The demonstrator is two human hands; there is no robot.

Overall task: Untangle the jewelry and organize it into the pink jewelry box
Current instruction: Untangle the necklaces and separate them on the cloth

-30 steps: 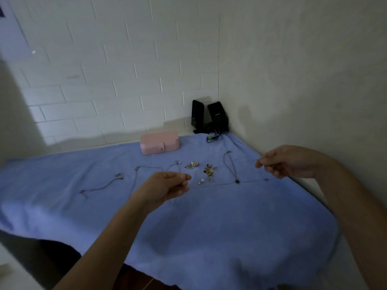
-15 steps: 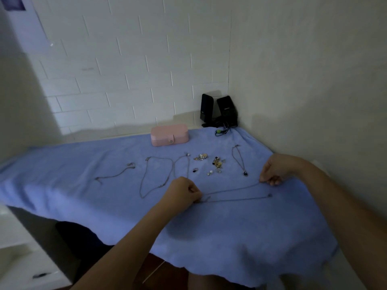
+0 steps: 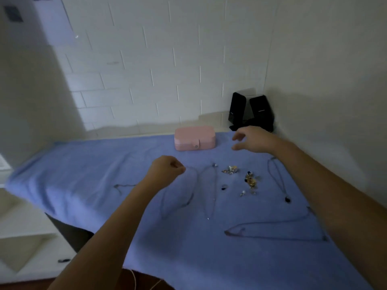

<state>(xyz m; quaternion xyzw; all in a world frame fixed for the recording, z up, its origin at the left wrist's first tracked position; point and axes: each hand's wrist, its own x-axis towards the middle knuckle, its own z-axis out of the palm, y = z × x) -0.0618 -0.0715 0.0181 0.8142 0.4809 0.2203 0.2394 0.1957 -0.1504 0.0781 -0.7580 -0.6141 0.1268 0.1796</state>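
Observation:
The pink jewelry box (image 3: pixel 194 138) sits shut at the back of the blue cloth (image 3: pixel 104 164). My right hand (image 3: pixel 254 141) hovers just right of the box, fingers spread, holding nothing. My left hand (image 3: pixel 167 169) is a loose fist above the cloth, in front of the box; nothing shows in it. A long chain (image 3: pixel 274 229) lies stretched out flat near the front right. Looped chains (image 3: pixel 201 191) lie in the middle. A pendant necklace (image 3: pixel 279 181) lies at the right. A small pile of earrings and charms (image 3: pixel 249 180) sits between them.
Two black speakers (image 3: pixel 251 111) stand in the back right corner against the walls. A short chain (image 3: pixel 123 186) lies at the left of the cloth. White shelving (image 3: pixel 25 237) is below the table's left edge. The wall runs close along the right side.
Both hands let go of the long chain, which now lies on the cloth. My right hand moved up toward the pink box and opened; my left hand rose to the middle.

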